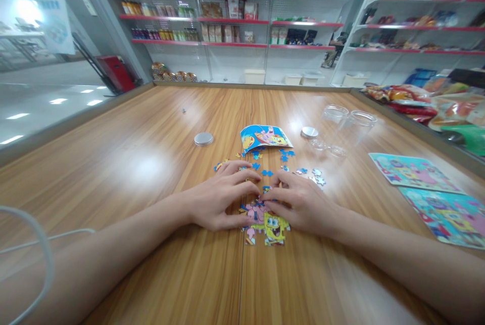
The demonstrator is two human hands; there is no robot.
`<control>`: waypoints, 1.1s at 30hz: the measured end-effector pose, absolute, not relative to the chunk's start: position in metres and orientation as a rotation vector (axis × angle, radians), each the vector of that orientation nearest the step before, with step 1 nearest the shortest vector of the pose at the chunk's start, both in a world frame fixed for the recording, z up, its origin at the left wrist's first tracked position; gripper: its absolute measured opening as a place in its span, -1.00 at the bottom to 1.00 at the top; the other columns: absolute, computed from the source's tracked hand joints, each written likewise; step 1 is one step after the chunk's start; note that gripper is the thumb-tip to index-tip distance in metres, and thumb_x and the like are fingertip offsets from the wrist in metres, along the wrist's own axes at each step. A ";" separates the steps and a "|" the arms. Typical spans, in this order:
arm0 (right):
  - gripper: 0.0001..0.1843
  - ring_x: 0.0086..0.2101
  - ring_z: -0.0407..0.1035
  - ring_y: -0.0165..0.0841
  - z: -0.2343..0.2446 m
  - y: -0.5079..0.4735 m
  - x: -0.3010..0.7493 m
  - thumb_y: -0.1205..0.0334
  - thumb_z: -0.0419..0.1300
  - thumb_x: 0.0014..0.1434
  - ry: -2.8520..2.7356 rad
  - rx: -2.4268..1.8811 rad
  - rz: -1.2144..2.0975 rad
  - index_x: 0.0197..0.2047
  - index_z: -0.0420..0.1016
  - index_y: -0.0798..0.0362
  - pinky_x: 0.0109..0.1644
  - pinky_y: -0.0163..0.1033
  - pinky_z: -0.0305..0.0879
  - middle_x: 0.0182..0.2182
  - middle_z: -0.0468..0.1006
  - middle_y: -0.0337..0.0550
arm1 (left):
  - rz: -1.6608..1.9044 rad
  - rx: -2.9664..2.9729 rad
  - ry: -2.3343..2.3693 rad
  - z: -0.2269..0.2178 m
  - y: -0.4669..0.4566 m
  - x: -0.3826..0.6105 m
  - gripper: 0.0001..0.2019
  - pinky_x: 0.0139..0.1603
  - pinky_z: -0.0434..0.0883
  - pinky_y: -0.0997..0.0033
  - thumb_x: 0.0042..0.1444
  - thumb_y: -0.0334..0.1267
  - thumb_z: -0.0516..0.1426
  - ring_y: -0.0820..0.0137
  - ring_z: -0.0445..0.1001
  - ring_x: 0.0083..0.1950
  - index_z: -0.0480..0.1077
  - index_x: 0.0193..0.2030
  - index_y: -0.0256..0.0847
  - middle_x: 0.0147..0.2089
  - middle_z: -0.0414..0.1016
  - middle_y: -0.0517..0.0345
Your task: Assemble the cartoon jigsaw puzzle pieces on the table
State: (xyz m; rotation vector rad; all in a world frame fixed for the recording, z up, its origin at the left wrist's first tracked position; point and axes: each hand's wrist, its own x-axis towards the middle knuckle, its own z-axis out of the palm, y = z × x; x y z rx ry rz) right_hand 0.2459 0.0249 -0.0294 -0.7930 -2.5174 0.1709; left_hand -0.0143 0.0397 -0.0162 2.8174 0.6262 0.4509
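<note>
A partly joined cartoon jigsaw puzzle (274, 229) with a yellow square face and pink parts lies on the table between my hands. My left hand (222, 197) rests at its left side, fingers spread, thumb touching the pink part. My right hand (303, 201) is bent over the upper right side. Its thumb and fingertips close on a small puzzle piece at the puzzle's top edge, mostly hidden by the fingers. Loose blue pieces (267, 173) lie beyond the hands, and pale pieces (318, 180) beside the right one. A curved picture card (267, 137) stands behind them.
Silver lids (203, 138) (309, 132) lie left and right of the card. Clear jars (359, 125) stand at the back right. Two cartoon picture sheets (415, 171) lie at the right. A white cable (45, 244) loops at the left. Stocked shelves (231, 20) stand behind the table.
</note>
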 end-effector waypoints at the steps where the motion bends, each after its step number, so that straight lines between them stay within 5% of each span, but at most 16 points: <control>1: -0.85 -0.27 0.35 -0.34 -0.030 0.025 0.245 0.21 0.20 0.33 -2.513 -0.798 0.168 -0.16 0.61 0.01 -0.21 -0.22 0.25 -0.24 0.44 -0.12 | 0.448 2.817 0.626 -0.016 0.040 -0.014 -0.56 0.40 0.13 -0.13 0.18 0.06 0.23 -0.03 0.17 0.37 0.39 0.10 -0.11 0.28 0.34 -0.07; 33: -0.80 -0.30 0.37 -0.36 -0.034 0.022 0.241 0.19 0.23 0.30 -2.442 -0.930 0.258 -0.08 0.66 -0.05 -0.18 -0.23 0.29 -0.28 0.44 -0.13 | 0.474 2.807 0.606 -0.018 0.041 -0.014 -0.56 0.41 0.13 -0.15 0.17 0.06 0.23 -0.03 0.21 0.34 0.38 0.08 -0.12 0.27 0.35 -0.08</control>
